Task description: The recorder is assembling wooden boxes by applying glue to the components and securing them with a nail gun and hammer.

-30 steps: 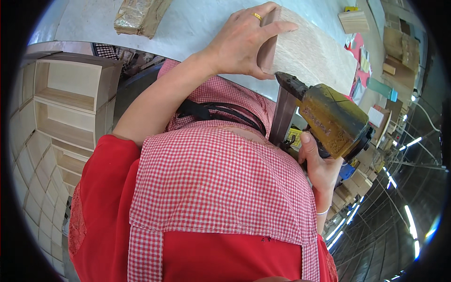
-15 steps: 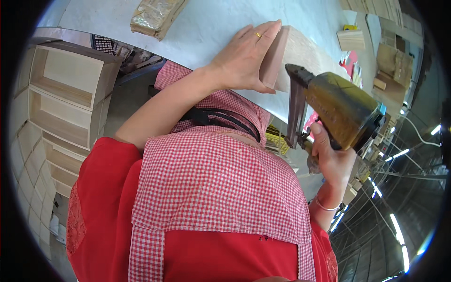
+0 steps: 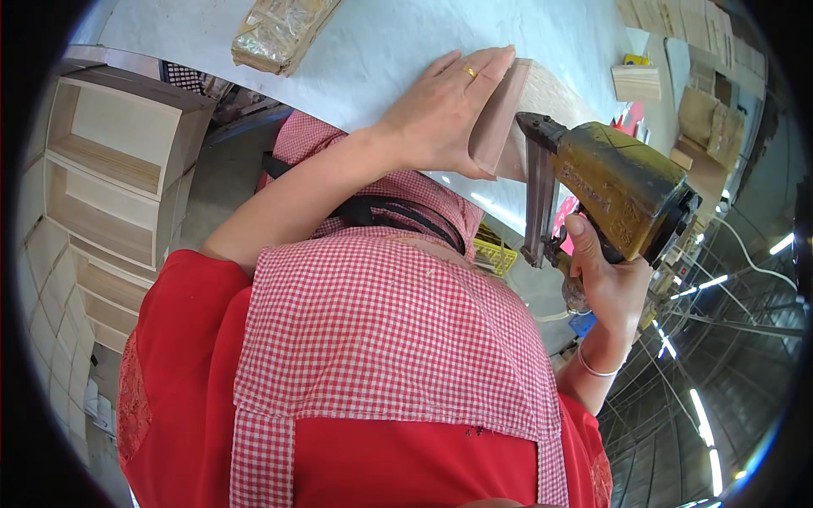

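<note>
A small pale wooden box (image 3: 549, 95) stands on the light worktop. My left hand (image 3: 445, 110), a gold ring on one finger, spans its left end panel, the thumb at the near corner and the fingers along the far part. My right hand (image 3: 611, 292) is wrapped round the grip of a worn, yellow-brown nail gun (image 3: 622, 186). The gun's dark nose points left and is close to the box's near right side. Whether the nose touches the wood I cannot tell. The gun's long magazine slants down towards my body, and the trigger finger is mostly hidden.
A plastic-wrapped bundle (image 3: 284, 34) lies at the far left of the worktop (image 3: 373, 51). Wooden shelf units (image 3: 110, 161) stand at left. A small stack of wood pieces (image 3: 637, 83) sits at right. A yellow basket (image 3: 495, 254) is below the worktop edge.
My left hand and the box have shifted slightly nearer to my body. The nail gun stays at the box's right side, its body tilted a little differently. Both hands keep their holds.
</note>
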`<state>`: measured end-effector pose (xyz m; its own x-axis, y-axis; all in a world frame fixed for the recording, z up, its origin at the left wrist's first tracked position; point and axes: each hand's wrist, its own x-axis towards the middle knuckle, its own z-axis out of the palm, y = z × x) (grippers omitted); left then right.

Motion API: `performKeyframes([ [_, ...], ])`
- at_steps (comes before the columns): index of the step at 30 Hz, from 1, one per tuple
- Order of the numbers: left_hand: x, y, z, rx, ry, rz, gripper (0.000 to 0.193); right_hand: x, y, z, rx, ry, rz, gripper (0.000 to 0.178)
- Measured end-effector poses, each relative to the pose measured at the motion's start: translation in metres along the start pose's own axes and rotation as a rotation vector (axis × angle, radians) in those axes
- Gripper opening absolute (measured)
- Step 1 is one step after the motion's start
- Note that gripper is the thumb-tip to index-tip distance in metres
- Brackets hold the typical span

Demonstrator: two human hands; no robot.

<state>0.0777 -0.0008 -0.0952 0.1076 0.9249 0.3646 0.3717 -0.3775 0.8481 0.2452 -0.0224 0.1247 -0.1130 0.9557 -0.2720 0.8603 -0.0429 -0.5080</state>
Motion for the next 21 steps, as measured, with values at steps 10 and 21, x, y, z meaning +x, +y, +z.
performKeyframes([
  [10,-0.001,0.001,-0.002,0.015,0.003,0.012,0.136,0.012,-0.003,-0.01,-0.039,-0.039,0.026,0.027],
  [21,0.003,-0.002,-0.003,0.041,-0.001,0.047,0.136,-0.007,0.017,-0.028,0.149,0.214,0.162,0.022],
])
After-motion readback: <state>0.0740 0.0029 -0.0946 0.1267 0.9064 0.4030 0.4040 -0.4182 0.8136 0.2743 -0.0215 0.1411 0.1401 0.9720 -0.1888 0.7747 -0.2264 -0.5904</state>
